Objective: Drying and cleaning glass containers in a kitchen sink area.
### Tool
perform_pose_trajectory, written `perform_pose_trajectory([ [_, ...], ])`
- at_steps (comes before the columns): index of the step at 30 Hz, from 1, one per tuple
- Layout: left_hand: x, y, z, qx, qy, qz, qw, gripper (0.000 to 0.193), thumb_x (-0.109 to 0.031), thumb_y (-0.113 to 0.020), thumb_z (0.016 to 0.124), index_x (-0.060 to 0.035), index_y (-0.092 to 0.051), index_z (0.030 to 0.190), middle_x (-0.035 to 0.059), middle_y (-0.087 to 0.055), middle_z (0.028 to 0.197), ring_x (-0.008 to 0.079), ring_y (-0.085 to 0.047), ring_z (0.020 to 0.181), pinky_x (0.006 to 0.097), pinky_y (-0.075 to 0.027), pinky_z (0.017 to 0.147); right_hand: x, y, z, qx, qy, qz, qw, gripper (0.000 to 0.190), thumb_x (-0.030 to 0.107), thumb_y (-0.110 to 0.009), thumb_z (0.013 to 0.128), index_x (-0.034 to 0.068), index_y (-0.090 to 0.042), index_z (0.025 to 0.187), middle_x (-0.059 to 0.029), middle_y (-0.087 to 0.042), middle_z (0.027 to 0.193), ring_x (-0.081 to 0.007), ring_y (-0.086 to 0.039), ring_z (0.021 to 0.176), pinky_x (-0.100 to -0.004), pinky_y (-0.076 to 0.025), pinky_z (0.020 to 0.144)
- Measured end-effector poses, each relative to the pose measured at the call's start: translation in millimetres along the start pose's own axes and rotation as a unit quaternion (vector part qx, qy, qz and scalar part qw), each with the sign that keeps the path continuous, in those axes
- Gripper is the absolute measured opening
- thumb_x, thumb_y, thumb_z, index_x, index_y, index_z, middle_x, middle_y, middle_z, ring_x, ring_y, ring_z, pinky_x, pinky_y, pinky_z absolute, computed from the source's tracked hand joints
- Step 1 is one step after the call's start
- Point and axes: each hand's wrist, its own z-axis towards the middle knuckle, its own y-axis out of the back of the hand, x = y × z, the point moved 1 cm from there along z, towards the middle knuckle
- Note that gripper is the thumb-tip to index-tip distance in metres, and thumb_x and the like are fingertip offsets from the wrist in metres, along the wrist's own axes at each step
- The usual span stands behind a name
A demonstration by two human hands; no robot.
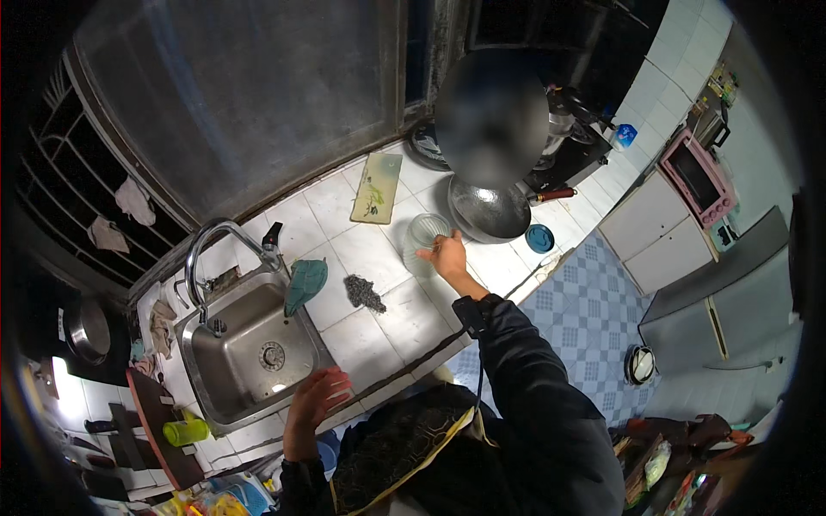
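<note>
My right hand [446, 255] grips the near right side of a clear ribbed pitcher or jar [426, 229], which is on the white tiled counter. Whether the fingers wrap a handle cannot be made out. Fingers apart, my left hand [321, 395] holds nothing over the counter's front edge, beside the near right corner of the steel sink [239, 380]. A grey steel-wool scourer [364, 293] lies on the tiles between the sink and the pitcher. One teal leaf-shaped dish [306, 285] overlaps the sink's right rim. Past the pitcher lies a round blue-green lid [539, 238].
A dark wok [488, 213] with a red-brown handle [556, 194] sits right of the pitcher. Behind lies a rectangular patterned tray [376, 188]. The curved chrome faucet [219, 227] arches over the sink. A yellow-green cup [186, 432] is at the left, near a brown board [158, 429].
</note>
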Motion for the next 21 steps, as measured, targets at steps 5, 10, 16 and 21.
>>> perform_pose_trajectory([
  [5, -5, -21, 13, -0.035, -0.022, -0.02, 0.999, 0.032, -0.02, -0.054, 0.087, 0.0002, -0.05, 0.111, 0.0156, -0.058, 0.103, 0.0288, -0.057, 0.098, 0.0419, -0.049, 0.081, -2, -2, 23, -0.019, 0.003, -0.005, 1.0, 0.039, 0.032, -0.078, 0.061, 0.0, -0.059, 0.073, -0.0321, -0.052, 0.103, -0.0421, -0.044, 0.112, -0.0406, -0.043, 0.087],
  [10, 5, -59, 45, -0.039, -0.059, -0.078, 0.994, 0.029, -0.016, -0.053, 0.087, 0.0011, -0.05, 0.11, 0.0176, -0.057, 0.105, 0.031, -0.057, 0.099, 0.0423, -0.05, 0.08, -4, 23, 21, -0.059, 0.083, 0.012, 0.995, 0.038, 0.026, -0.075, 0.065, 0.002, -0.057, 0.088, -0.0269, -0.051, 0.107, -0.0404, -0.05, 0.101, -0.0421, -0.044, 0.083],
  [16, 10, -126, 91, -0.043, -0.045, -0.059, 0.996, 0.028, -0.013, -0.051, 0.087, 0.0015, -0.05, 0.11, 0.0169, -0.058, 0.102, 0.0299, -0.059, 0.095, 0.0388, -0.051, 0.078, -110, 135, -1, -0.36, 0.052, 0.039, 0.931, 0.023, 0.003, -0.066, 0.067, 0.003, -0.052, 0.085, -0.0117, -0.052, 0.084, -0.0295, -0.049, 0.08, -0.038, -0.04, 0.072],
  [21, 18, -164, 124, -0.041, -0.02, -0.018, 0.999, 0.027, -0.012, -0.051, 0.086, 0.0012, -0.05, 0.11, 0.0154, -0.06, 0.101, 0.0272, -0.06, 0.094, 0.0389, -0.05, 0.079, -249, 156, 5, -0.192, -0.193, -0.176, 0.946, 0.104, 0.032, -0.08, 0.052, 0.003, -0.023, 0.134, -0.0233, -0.036, 0.127, -0.0407, -0.03, 0.118, -0.0484, -0.024, 0.099],
])
